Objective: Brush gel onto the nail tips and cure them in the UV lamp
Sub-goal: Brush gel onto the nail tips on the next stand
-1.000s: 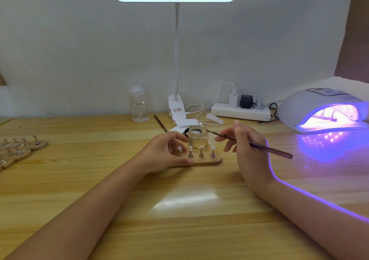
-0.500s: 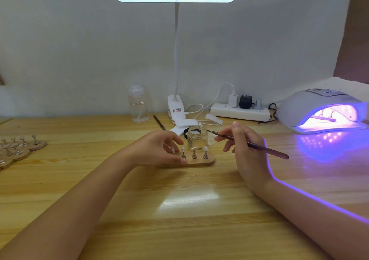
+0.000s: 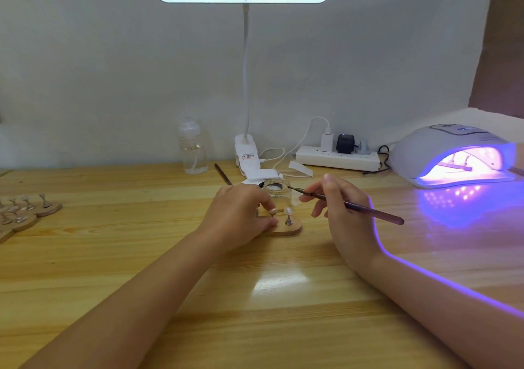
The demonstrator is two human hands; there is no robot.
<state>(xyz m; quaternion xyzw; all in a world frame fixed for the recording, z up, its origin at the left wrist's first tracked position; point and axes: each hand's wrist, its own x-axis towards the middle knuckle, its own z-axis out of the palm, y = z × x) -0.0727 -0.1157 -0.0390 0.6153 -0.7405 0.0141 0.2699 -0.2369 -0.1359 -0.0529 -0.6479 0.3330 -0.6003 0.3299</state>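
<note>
Pale wooden tabletop (image 3: 198,297), forearms angled inward. Left hand (image 3: 235,221) curled, fingers pinching small wooden nail-tip stand (image 3: 286,228). Right hand (image 3: 344,215) grips thin purple-handled gel brush (image 3: 351,205), bristles at clear glass gel jar (image 3: 278,191) rim. Glowing white UV lamp (image 3: 450,153) far rt.

Glossy varnished wood table (image 3: 283,297), clear glass jar (image 3: 279,191), matt wooden stand (image 3: 292,228) with metal pins (image 3: 288,221), smooth white plastic UV lamp (image 3: 431,147)
</note>
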